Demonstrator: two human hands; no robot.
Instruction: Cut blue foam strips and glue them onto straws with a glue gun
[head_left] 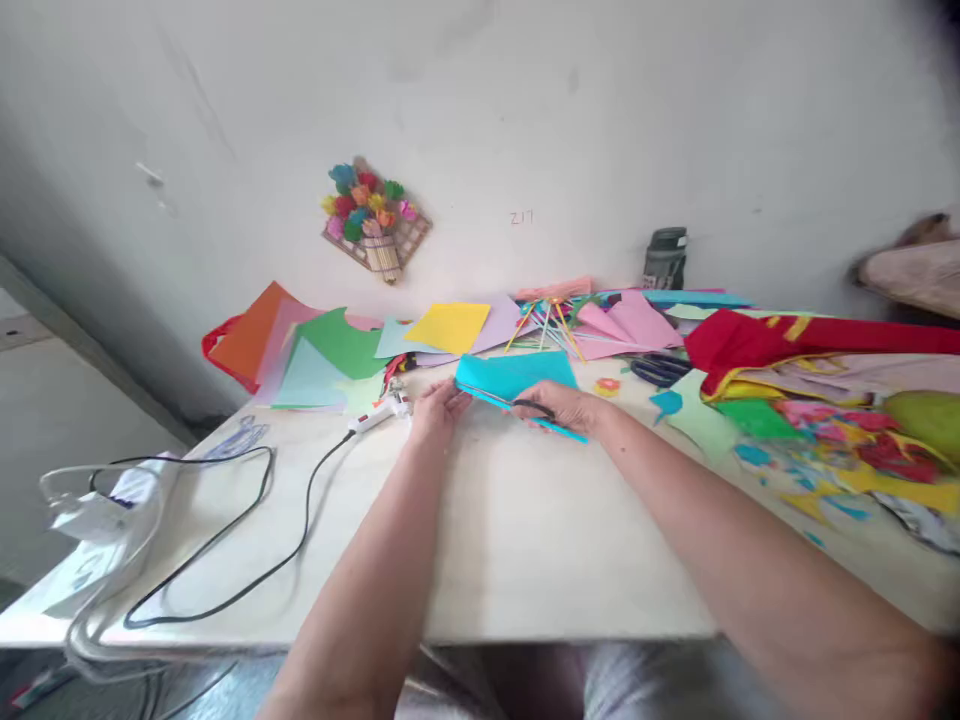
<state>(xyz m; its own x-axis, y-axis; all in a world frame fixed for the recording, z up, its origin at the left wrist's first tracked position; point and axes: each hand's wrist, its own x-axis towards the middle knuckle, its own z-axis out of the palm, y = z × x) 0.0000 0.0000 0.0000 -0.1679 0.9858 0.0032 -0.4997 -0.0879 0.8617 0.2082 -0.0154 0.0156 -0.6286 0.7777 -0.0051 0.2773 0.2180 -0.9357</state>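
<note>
A sheet of blue paper is held over the middle of the table, near its back. My left hand pinches the sheet's left corner. In my right hand is a pair of scissors with dark handles, its blades pointing left along the sheet's near edge. A narrow blue strip hangs below the blades at the right; whether it is fully separated I cannot tell. Just left of my left hand lies a white glue gun with a black cord.
Coloured paper sheets lie along the back. Paper scraps and red cloth cover the right side. A dark bottle stands at the wall. The glue gun's cord loops across the left toward a power strip.
</note>
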